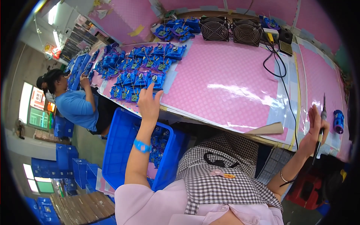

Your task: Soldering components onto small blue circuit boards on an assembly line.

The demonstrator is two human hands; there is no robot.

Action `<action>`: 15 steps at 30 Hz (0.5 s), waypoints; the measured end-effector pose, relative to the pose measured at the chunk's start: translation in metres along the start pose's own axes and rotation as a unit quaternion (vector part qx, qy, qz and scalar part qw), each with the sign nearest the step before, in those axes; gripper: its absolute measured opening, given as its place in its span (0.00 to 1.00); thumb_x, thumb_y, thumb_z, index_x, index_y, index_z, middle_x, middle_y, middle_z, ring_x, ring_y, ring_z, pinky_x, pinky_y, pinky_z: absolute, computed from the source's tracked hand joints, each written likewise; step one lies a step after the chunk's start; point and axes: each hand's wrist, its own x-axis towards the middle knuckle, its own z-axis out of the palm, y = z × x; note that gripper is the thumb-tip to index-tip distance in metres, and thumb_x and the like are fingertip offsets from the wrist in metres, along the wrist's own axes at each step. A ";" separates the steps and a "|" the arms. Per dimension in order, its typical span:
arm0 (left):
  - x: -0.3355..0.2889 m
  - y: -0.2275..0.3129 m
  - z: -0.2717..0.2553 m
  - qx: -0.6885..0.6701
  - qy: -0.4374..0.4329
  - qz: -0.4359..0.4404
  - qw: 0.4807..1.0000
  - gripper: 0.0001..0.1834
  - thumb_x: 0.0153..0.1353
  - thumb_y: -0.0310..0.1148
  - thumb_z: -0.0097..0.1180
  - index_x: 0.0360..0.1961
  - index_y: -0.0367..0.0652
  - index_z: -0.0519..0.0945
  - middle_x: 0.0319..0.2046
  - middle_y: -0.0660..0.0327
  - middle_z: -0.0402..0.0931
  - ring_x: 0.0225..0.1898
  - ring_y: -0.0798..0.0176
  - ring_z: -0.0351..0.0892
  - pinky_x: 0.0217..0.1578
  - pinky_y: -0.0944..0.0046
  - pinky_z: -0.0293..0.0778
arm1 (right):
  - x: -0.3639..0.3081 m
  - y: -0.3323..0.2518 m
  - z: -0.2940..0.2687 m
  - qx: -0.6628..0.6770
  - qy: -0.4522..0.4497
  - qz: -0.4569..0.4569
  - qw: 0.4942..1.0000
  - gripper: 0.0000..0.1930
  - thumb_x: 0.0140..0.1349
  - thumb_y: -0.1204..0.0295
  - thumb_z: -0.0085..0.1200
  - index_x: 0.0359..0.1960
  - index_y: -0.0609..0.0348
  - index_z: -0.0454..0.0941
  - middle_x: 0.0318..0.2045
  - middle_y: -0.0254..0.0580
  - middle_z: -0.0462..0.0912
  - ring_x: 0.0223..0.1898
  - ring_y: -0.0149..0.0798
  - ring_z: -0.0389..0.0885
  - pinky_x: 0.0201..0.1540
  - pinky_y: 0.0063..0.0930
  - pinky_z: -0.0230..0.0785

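Observation:
My left hand point(149, 105) is over the near right corner of the rows of blue plastic assemblies point(140, 78). Its index finger stretches forward and its thumb stands out to the side. The fingertips are at the nearest assembly point(155, 79); whether they touch it I cannot tell. These blue shells carry small green boards, round metal parts and thin wires. At the right, my right hand point(317, 129) is closed around a soldering iron point(323, 117), its tip pointing up and away from me. A single blue and purple assembly point(338, 122) lies to the right of that hand.
Two black fans point(214, 29) stand at the back of the pink-covered bench point(225, 86). A black cable point(287, 93) runs across the bench toward my right side. Below its left front edge is a blue bin point(122, 150) with more assemblies. A co-worker point(77, 105) stands at the left.

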 end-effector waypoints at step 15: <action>-0.061 -0.037 -0.019 -0.049 0.015 -0.091 0.995 0.16 0.60 0.37 0.61 0.38 0.32 0.80 0.33 0.51 0.80 0.33 0.55 0.77 0.37 0.60 0.73 | 0.058 0.027 -0.073 -0.327 0.359 -0.213 0.848 0.11 0.53 0.82 0.56 0.30 0.60 0.63 0.50 0.58 0.79 0.47 0.40 0.76 0.52 0.30 0.62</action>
